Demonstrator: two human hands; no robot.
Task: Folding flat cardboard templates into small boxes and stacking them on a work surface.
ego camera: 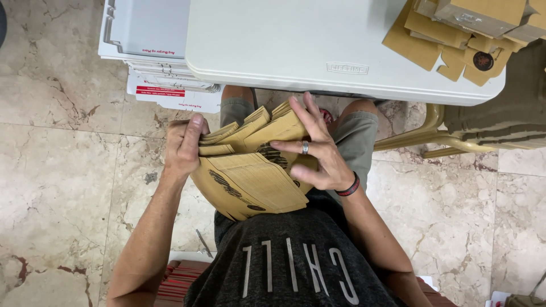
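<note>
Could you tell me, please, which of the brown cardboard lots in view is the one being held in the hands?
The fanned bundle of flat cardboard pieces over the lap, between left hand and right hand; the other cardboard lies untouched on the white table.

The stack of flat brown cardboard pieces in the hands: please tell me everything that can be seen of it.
The stack of flat cardboard pieces is brown corrugated board with dark printing, several unfolded box blanks fanned apart at the far end. It is held tilted over the person's lap, below the white table's edge. The left hand grips its left side; the right hand lies spread on top, fingers between the sheets.
</note>
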